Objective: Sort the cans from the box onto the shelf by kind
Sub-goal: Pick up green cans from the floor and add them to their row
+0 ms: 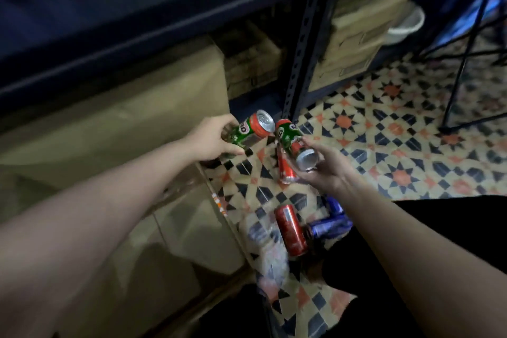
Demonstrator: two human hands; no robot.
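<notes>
A person's left hand [211, 137] is gripping one green-and-red can [247, 130] while the right hand [326, 170] is curling its fingers round another green-and-red can [295, 143], both held above the patterned floor [384, 132], where red cans [290, 229] and blue cans [327, 226] are lying beside a cardboard box [153, 200].

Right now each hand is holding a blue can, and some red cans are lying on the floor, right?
Not quite. The head view shows the left hand and right hand each holding a green can, not blue. Red cans do lie on the floor.
</notes>
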